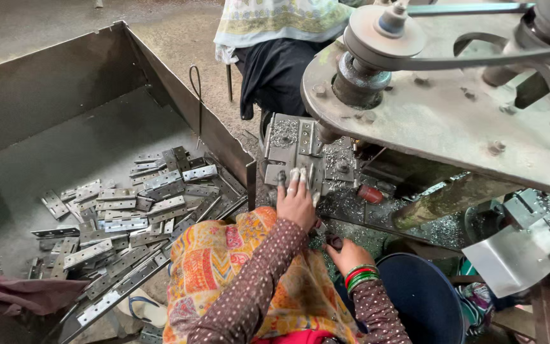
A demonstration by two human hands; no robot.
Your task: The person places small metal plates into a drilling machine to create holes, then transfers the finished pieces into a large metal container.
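My left hand reaches forward onto the grey metal fixture of a drilling machine. Its fingertips press on a small pale hinge leaf lying in the fixture. My right hand, with red and green bangles at the wrist, sits lower and closer to me. Its fingers are curled around a dark knob beside the machine bed. Both arms wear brown dotted sleeves, and an orange patterned cloth lies over my lap.
A large sheet-metal bin at left holds a heap of several steel hinges. The machine's pulley and belt overhang at upper right. Metal shavings cover the bed. A blue bucket stands lower right. Another person sits opposite.
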